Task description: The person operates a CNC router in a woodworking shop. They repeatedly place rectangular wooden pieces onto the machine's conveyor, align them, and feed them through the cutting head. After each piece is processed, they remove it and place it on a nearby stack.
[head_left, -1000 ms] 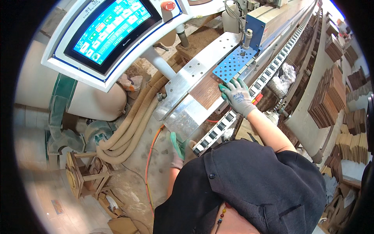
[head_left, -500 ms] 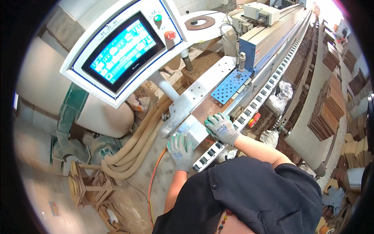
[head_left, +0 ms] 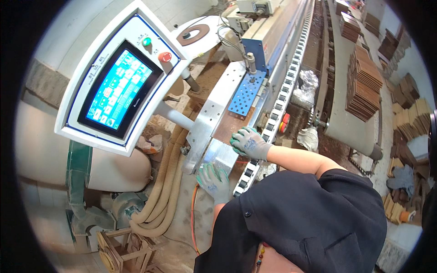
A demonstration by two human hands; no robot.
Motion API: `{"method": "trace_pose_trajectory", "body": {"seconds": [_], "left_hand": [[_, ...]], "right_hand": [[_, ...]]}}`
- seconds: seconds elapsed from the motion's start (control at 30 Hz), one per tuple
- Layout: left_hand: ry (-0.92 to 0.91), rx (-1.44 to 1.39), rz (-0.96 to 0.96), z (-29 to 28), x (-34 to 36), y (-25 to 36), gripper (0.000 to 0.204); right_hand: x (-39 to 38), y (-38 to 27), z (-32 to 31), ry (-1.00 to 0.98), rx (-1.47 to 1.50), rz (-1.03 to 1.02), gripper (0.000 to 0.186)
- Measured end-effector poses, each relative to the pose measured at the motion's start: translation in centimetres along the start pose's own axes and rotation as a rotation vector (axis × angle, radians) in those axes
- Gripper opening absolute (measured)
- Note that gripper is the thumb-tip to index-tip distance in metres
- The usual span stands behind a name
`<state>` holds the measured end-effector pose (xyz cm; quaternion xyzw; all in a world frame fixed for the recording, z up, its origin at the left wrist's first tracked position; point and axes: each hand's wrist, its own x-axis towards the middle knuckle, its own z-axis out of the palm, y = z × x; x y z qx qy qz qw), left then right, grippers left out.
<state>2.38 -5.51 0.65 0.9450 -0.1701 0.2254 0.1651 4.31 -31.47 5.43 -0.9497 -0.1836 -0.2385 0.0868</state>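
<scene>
A brown wooden board [head_left: 226, 127] lies flat on the metal bed [head_left: 218, 154] of a long machine, its far part running under a blue perforated plate [head_left: 245, 101]. My right hand [head_left: 250, 144], in a grey glove with green fingertips, rests at the board's near right corner, fingers slightly bent and apart. Its fingertips touch the board and the bed beside it; the palm's underside is hidden. My left hand [head_left: 215, 183], gloved alike, is at the near end of the bed with fingers spread and nothing in them.
A tilted control panel [head_left: 120, 88] with a lit screen stands at left, above ribbed hoses [head_left: 165, 182]. Along the machine's right side runs a roller chain track [head_left: 276, 111] with a red knob [head_left: 284, 123] beside it. Farther right, stacked brown boards [head_left: 364, 86] sit on a grey conveyor [head_left: 339, 113].
The view has turned, so the machine and panel appear farther left and the panel more tilted. My left hand's fingers have spread a little; my right hand stays at the board.
</scene>
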Motion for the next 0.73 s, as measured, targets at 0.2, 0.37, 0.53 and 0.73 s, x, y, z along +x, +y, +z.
{"method": "trace_pose_trajectory", "body": {"seconds": [0.2, 0.37, 0.53, 0.73], "left_hand": [[-0.003, -0.020, 0.009, 0.02, 0.09, -0.09, 0.054], [0.006, -0.016, 0.027, -0.19, 0.20, 0.14, 0.051], [0.038, -0.049, 0.044, 0.11, 0.29, 0.00, 0.052], [0.038, -0.069, 0.034, 0.46, 0.28, -0.07, 0.053]], "right_hand": [[-0.05, -0.45, -0.43, -0.125, 0.026, 0.060, 0.025], [-0.15, -0.78, -0.75, 0.002, 0.006, 0.048, 0.021], [-0.12, -0.94, -0.86, -0.045, 0.025, 0.076, 0.023], [-0.09, -0.97, -0.65, -0.105, -0.013, 0.084, 0.027]]}}
